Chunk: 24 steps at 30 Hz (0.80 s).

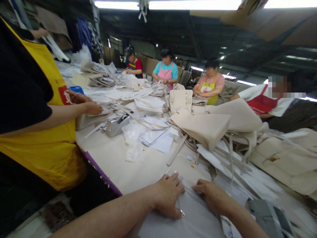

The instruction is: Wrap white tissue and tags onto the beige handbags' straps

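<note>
A pale beige bag or panel with a thin whitish cover (188, 216) lies at the near edge of the table, its exact kind hard to make out. Palm down on it rests my left hand (169, 195), fingers spread, the thumb beside a small shiny metal piece (182, 213). My right hand (213, 196) touches the same cover from the right; its fingers are bent together at a fold, and whatever they pinch is hidden. Just beyond my hands are a beige strap (177, 150) and a gold-coloured clasp (192, 165).
Beige handbags (203, 127) are heaped to the right, near a grey device (269, 216). Paper sheets (158, 140) and a clear plastic box (115, 127) lie mid-table. A person in a yellow apron (47, 132) stands close at left; several others work along the far side.
</note>
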Each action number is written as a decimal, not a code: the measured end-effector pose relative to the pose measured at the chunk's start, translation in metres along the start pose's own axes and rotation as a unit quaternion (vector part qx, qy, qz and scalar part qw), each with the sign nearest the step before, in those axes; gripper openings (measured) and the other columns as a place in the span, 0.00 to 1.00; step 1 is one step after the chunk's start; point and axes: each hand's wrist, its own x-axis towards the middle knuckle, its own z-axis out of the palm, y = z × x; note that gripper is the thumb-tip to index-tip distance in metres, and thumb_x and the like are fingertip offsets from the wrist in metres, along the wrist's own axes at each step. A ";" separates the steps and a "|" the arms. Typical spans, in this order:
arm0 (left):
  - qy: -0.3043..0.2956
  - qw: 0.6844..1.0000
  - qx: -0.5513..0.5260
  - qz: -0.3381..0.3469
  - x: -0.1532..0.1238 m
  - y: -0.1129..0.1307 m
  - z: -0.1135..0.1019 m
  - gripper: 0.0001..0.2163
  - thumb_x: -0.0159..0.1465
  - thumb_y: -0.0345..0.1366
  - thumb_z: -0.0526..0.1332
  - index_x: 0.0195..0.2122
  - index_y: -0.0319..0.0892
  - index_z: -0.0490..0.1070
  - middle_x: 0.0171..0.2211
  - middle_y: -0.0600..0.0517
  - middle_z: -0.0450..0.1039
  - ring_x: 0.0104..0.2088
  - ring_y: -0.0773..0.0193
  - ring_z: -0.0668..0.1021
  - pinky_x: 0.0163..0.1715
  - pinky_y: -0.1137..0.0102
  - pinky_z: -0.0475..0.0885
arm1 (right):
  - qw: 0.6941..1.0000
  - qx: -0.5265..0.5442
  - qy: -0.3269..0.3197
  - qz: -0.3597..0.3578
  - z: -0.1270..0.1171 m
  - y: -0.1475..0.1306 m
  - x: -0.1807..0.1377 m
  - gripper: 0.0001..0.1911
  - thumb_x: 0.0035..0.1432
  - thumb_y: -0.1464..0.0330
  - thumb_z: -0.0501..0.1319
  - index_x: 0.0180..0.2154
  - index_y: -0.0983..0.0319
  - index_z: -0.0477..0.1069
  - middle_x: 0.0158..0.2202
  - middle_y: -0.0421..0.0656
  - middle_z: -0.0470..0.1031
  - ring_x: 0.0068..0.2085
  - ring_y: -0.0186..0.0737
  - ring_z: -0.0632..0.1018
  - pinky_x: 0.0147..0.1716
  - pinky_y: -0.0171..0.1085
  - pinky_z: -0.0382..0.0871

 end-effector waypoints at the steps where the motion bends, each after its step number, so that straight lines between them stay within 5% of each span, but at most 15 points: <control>1: -0.005 1.000 0.004 -0.002 0.001 0.001 -0.001 0.32 0.52 0.53 0.58 0.54 0.38 0.61 0.60 0.35 0.54 0.62 0.44 0.52 0.54 0.48 0.54 | 0.999 0.034 -0.008 -0.023 -0.001 0.003 -0.001 0.23 0.45 0.79 0.49 0.35 0.54 0.75 0.37 0.40 0.74 0.38 0.34 0.75 0.39 0.31 0.64; 3: -0.004 1.000 0.009 -0.003 0.002 0.002 -0.001 0.31 0.52 0.53 0.58 0.53 0.40 0.61 0.59 0.37 0.56 0.61 0.46 0.55 0.54 0.49 0.54 | 0.996 0.084 0.002 -0.028 -0.006 0.012 0.004 0.23 0.46 0.78 0.49 0.39 0.54 0.74 0.42 0.40 0.74 0.42 0.34 0.74 0.43 0.31 0.64; 7: 0.012 1.000 0.012 0.000 0.001 0.002 0.001 0.30 0.52 0.52 0.58 0.53 0.41 0.61 0.59 0.38 0.55 0.61 0.47 0.56 0.54 0.51 0.54 | 0.985 0.052 0.103 0.125 -0.012 0.044 0.032 0.21 0.56 0.71 0.46 0.50 0.63 0.67 0.50 0.49 0.71 0.50 0.40 0.70 0.51 0.38 0.59; 12: 0.014 1.000 0.009 -0.011 0.000 0.003 0.002 0.31 0.52 0.53 0.58 0.53 0.39 0.61 0.60 0.37 0.54 0.61 0.46 0.56 0.55 0.51 0.53 | 0.970 0.032 0.110 0.216 -0.002 0.072 0.067 0.19 0.57 0.66 0.51 0.47 0.69 0.68 0.45 0.55 0.74 0.48 0.47 0.73 0.48 0.40 0.60; 18: 0.012 1.000 0.019 -0.010 -0.002 0.003 0.000 0.32 0.52 0.53 0.57 0.53 0.37 0.62 0.59 0.36 0.56 0.60 0.46 0.57 0.55 0.52 0.54 | 0.966 0.041 0.145 0.210 -0.028 0.055 0.053 0.27 0.55 0.56 0.53 0.51 0.66 0.65 0.45 0.53 0.74 0.46 0.50 0.73 0.43 0.41 0.63; 24: 0.024 0.999 0.037 -0.017 -0.001 0.005 0.000 0.30 0.52 0.53 0.58 0.52 0.40 0.63 0.56 0.38 0.61 0.58 0.45 0.61 0.54 0.52 0.56 | 0.979 0.083 0.138 0.123 -0.059 0.019 0.010 0.21 0.59 0.54 0.46 0.33 0.56 0.72 0.34 0.39 0.77 0.36 0.40 0.75 0.35 0.34 0.64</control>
